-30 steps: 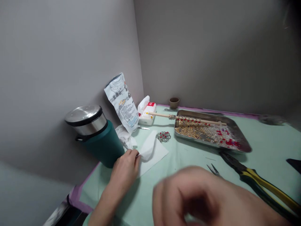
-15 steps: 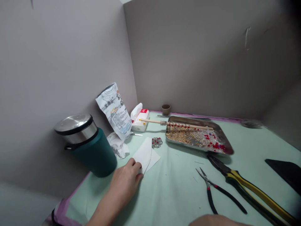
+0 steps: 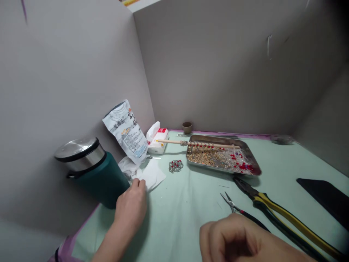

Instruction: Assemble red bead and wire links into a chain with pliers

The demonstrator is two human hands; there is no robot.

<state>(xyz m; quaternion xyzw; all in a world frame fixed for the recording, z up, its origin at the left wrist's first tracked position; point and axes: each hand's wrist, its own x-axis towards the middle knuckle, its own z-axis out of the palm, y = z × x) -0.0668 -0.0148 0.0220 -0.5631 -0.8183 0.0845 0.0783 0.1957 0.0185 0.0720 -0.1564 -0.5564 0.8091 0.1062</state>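
At the left, my left hand has its fingers closed on the edge of a folded sheet of white paper, which lies on the table beside a crumpled tissue. A small cluster of wire and red beads sits just right of the paper. My right hand is in the near foreground, its fingers curled in; whatever they may hold is hidden. Behind it lie small black-handled needle-nose pliers, partly covered by the hand, and larger combination pliers with yellow and green handles.
A metal tray holds gold, clear and red beads, with a wooden stick wrapped in beaded wire across it. A green flask, a white pouch, a tissue pack and a small brown cup stand near the walls.
My left hand has drawn the white paper leftward, away from the bead cluster and against the crumpled tissue. My right hand has risen further into view over the small pliers. The view has shifted slightly.
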